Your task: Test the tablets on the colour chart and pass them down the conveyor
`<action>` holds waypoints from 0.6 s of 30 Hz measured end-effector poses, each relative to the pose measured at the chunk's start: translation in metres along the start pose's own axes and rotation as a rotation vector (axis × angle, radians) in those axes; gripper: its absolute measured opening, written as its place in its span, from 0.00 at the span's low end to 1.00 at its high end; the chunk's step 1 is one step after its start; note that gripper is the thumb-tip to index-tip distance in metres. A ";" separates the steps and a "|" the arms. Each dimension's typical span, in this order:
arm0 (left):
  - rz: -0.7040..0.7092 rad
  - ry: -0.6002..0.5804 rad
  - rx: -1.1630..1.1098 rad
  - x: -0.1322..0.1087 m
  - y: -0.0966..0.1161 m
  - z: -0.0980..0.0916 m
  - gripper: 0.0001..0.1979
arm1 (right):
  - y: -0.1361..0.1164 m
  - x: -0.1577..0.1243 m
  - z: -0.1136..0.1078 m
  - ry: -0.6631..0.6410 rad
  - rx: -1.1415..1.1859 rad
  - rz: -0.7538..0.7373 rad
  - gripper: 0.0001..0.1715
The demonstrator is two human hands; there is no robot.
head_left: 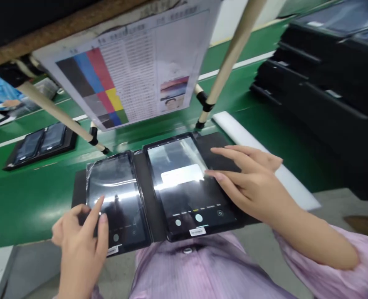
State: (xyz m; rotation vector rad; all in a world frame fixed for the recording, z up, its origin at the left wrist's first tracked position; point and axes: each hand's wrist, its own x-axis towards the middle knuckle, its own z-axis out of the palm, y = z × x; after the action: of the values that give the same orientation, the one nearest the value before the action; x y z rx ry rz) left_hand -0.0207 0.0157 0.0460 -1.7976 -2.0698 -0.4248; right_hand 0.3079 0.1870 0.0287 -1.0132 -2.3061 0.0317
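Observation:
Two tablets lie side by side on a dark tray (151,211) at the bench's near edge. On the right tablet (186,195) a camera screen with a pale pop-up box is lit. My right hand (246,178) is over that tablet's right edge, fingers apart, a fingertip at or just above the glass beside the box. The left tablet (121,211) has a darker screen with faint camera icons and bright glare. My left hand (84,232) hovers at its left side, fingers spread, index fingertip over the screen; whether it touches I cannot tell. Neither hand holds anything.
A printed sheet with colour patches (124,70) hangs ahead from a pipe frame (215,87). Stacked black trays (321,91) stand at right, near a white foam strip (258,153). Another tray with two tablets (43,143) lies left. A person's blue sleeve (3,89) shows far left.

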 end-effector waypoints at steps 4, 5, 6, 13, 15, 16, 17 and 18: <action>0.061 0.022 -0.092 0.001 0.001 0.001 0.13 | -0.001 -0.003 0.000 -0.015 0.016 0.004 0.21; 0.058 0.019 -0.101 0.002 0.004 0.002 0.13 | -0.002 -0.003 0.001 -0.024 0.011 0.004 0.21; 0.047 0.010 -0.105 0.002 0.007 0.003 0.13 | -0.003 -0.002 0.002 -0.036 0.006 0.002 0.21; 0.037 -0.125 -0.078 0.009 0.025 0.006 0.15 | 0.006 -0.013 -0.017 0.075 0.096 0.157 0.22; 0.033 -0.149 -0.066 0.010 0.026 0.009 0.15 | 0.027 -0.022 -0.023 0.110 0.040 0.304 0.22; 0.038 -0.158 -0.059 0.009 0.025 0.010 0.15 | 0.041 -0.026 -0.024 0.125 0.001 0.349 0.23; 0.050 -0.153 -0.053 0.008 0.023 0.011 0.15 | 0.057 -0.031 -0.024 0.152 -0.045 0.367 0.23; 0.057 -0.136 -0.057 0.007 0.019 0.011 0.15 | 0.076 -0.034 -0.023 0.145 -0.098 0.351 0.25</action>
State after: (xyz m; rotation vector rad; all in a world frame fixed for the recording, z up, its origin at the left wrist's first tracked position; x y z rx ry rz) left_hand -0.0034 0.0291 0.0393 -1.9633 -2.1093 -0.3586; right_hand 0.3878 0.2129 0.0100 -1.4123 -1.9929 -0.0122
